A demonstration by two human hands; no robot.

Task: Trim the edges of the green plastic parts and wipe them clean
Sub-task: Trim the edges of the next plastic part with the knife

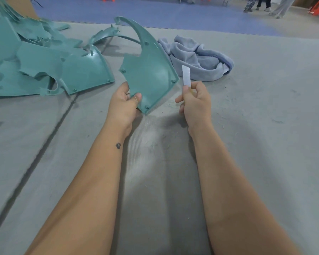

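1. Above the grey mat (247,144), near the middle of the view, the left hand (124,103) holds up a green plastic part (151,70) — thumb curled over its near face, the other fingers hidden behind its lower corner.
2. The part is a curved, fin-shaped panel: wide at the bottom, narrowing to a hooked tip that points up and away. Small round bosses sit along its edges.
3. The right hand (195,102) is just to the right of the part, not touching it. Its fingers are curled round a thin handle and the thumb presses near the top; a flat pale blade (186,75) stands up from the fist, close to the part's right corner.
4. On the mat beyond the blade lies a crumpled blue-grey cloth (197,57), apart from both hands.
5. To the left, a pile of green plastic parts (44,67) rests on the mat — overlapping panels of the same colour, the nearest one lying flat just beside the held part.
6. Fine shavings and scraps are scattered over the mat below and around the hands.
7. At the far edge a blue floor (155,11) begins, where the legs of standing people (265,4) show at top right.
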